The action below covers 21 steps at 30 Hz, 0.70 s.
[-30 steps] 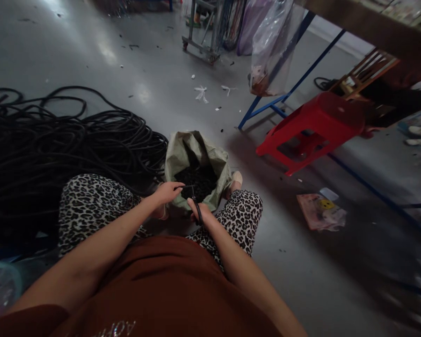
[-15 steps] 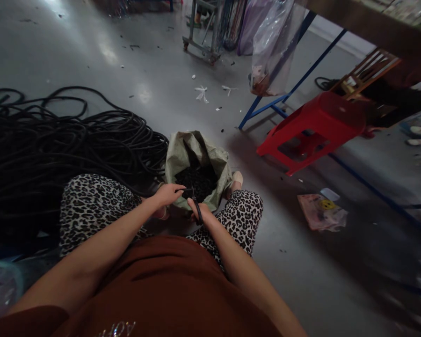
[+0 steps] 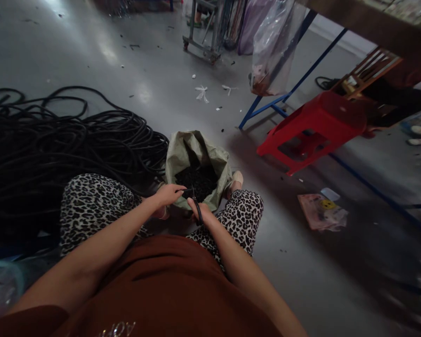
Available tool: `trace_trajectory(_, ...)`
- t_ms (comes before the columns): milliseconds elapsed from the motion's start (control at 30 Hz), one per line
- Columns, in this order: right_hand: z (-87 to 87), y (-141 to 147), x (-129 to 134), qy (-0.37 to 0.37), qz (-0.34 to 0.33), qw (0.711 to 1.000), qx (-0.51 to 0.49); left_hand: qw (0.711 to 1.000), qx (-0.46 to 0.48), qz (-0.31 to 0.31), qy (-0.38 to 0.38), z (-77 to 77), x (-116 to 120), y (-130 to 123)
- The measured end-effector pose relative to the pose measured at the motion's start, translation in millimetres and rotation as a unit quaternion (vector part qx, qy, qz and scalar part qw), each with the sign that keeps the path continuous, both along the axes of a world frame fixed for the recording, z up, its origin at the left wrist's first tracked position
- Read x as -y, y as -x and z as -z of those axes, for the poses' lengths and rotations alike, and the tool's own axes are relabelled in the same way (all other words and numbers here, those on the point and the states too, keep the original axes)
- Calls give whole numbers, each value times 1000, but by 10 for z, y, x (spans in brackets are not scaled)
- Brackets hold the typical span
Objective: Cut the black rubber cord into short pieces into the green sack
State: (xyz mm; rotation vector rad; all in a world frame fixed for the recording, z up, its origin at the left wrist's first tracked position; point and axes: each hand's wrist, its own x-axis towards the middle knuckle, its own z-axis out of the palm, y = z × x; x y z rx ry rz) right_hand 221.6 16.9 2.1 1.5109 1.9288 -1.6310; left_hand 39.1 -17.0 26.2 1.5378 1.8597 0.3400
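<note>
A black cord end [image 3: 187, 191] sticks out from the pinched fingers of my left hand [image 3: 168, 194], over the near rim of a pale green woven sack [image 3: 215, 157]. My right hand [image 3: 201, 211] is closed on black scissors [image 3: 197, 209], whose blades point up toward the cord end. Whether the blades touch the cord is too small to tell. Inside the sack lie many small black pieces [image 3: 198, 180]. Left of the sack spreads a big heap of black cord [image 3: 115, 135].
A red stool [image 3: 319, 121] lies right of the sack near a blue-legged table [image 3: 372, 23]. Behind are a wheeled metal rack [image 3: 201, 47] and a hanging clear bag [image 3: 272, 51]. A plastic packet [image 3: 321, 213] is on the floor at right. A tub [image 3: 7, 281] stands at lower left.
My hands have hardly moved. The scissor blades look slightly closer together near the cord end.
</note>
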Motion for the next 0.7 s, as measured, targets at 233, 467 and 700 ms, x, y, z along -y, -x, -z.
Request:
trace_trajectory(233,-39,-17,39,-27,-3,1000,0,1000,-4,-5,2,34,-10,7)
trace_trajectory(467,-139,-10,64,6,21,1000,-3,1000,4,-16,4,31,-23,5)
trace_trajectory(700,-148,-16,79,-9,24,1000,-15,1000,10,-21,9,27,-54,14)
